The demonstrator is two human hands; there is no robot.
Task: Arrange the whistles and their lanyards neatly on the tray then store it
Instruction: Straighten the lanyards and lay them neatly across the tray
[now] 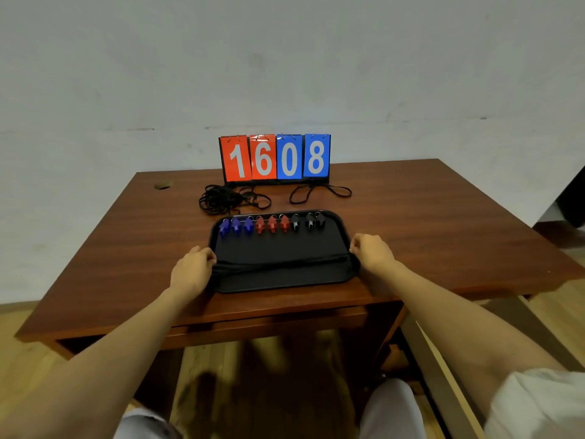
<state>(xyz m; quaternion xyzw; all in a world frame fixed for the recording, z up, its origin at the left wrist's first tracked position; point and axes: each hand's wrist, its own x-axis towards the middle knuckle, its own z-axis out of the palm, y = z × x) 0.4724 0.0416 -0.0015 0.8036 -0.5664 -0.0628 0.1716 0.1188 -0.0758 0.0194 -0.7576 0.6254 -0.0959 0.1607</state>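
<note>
A black tray [281, 280] lies on the wooden table, near its front edge. Along its far side stands a row of whistles: three blue [235, 227], three red [272, 224], three black [308, 221]. A bundle of black lanyards [278, 261] is stretched straight across the tray's near part. My left hand [191, 269] grips the bundle's left end at the tray's left rim. My right hand [372, 253] grips its right end at the right rim.
Behind the tray a tangle of black lanyards [221, 199] lies on the table, with one loose lanyard [319, 192] to its right. A flip scoreboard [275, 158] reading 1608 stands at the back against the wall. The table's front edge [221, 315] is below my hands.
</note>
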